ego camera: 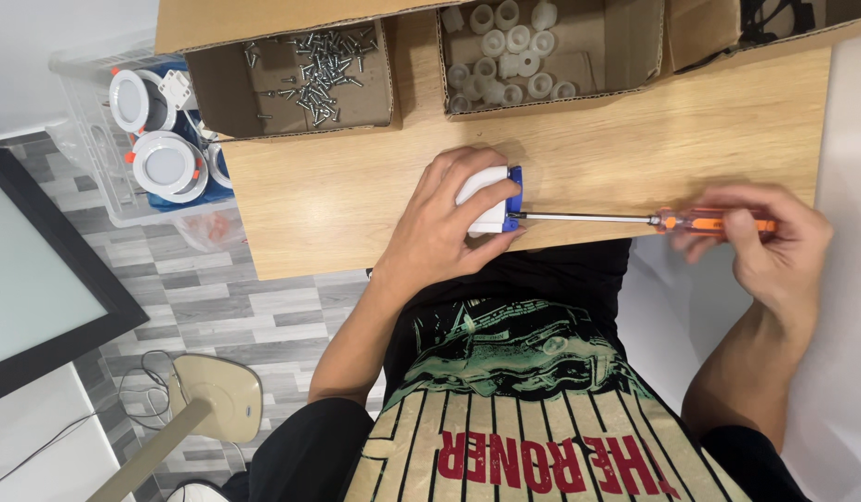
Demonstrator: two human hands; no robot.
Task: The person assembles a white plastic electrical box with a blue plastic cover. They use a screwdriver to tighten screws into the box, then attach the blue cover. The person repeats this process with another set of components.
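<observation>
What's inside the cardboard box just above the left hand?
The cardboard box holds a loose scatter of small metal screws, heaped toward its far side; bare cardboard floor shows elsewhere. The near wall hides the strip of floor closest to the left hand.

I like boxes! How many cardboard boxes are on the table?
3. A left box holds screws, a middle box holds white caps, and a right box is cut off by the picture's edge. More may lie out of view.

Assembly workbench: screw box [314, 79], screwdriver [635, 219]
</observation>
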